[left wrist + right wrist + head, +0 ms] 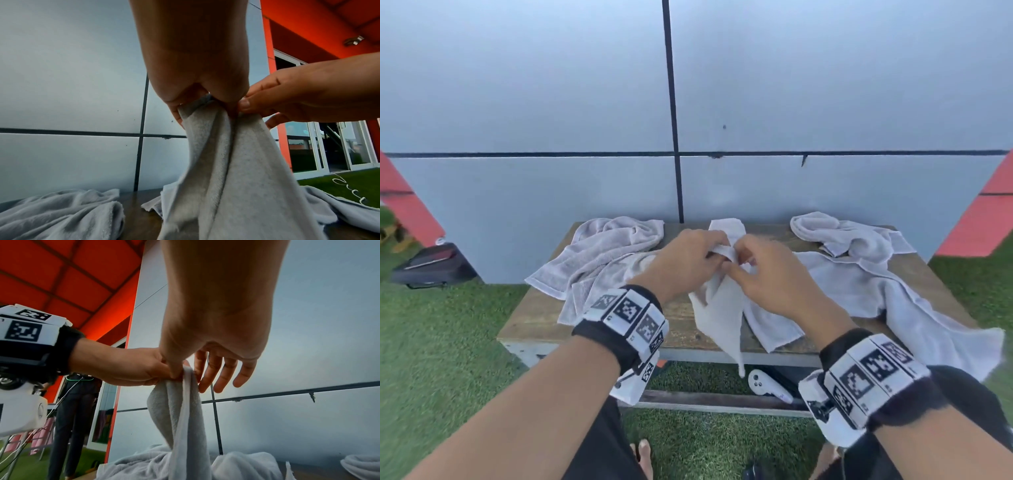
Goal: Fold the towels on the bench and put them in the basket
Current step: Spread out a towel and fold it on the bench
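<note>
Both hands pinch same towel edge, frame centre: left hand (685,260), right hand (767,274), white towel (719,315) hanging over bench (534,318). Your thin pinch risks slip; dangling tail may drop onto grass.

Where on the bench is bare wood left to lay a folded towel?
Bare wood shows on the bench at its near-left corner, beside the left towel. A narrower strip lies behind the hands. The right half is crowded by the right towel.
</note>
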Available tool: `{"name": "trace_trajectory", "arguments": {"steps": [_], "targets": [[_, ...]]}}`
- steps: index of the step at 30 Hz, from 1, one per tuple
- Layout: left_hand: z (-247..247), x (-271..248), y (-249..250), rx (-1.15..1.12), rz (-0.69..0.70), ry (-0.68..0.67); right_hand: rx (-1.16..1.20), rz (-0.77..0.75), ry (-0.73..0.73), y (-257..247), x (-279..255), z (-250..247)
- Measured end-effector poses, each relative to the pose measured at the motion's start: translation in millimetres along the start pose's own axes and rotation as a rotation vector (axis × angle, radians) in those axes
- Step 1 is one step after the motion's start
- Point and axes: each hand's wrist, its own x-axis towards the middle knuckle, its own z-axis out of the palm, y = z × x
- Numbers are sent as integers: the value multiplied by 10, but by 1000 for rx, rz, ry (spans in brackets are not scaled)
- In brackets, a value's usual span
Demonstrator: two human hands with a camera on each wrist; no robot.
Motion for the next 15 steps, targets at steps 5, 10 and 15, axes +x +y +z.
{"name": "trace_trajectory", "arguments": {"steps": [5,10,15], "targets": [[-148,20,-25,7,-91,149,-49,94,166,24,-66,-271],[-284,72,170,-113,-140,217,72,154,139,96,-8,-517],[-238,222,424,-135,16,89,160,-9,104,-53,96,-542]]}}
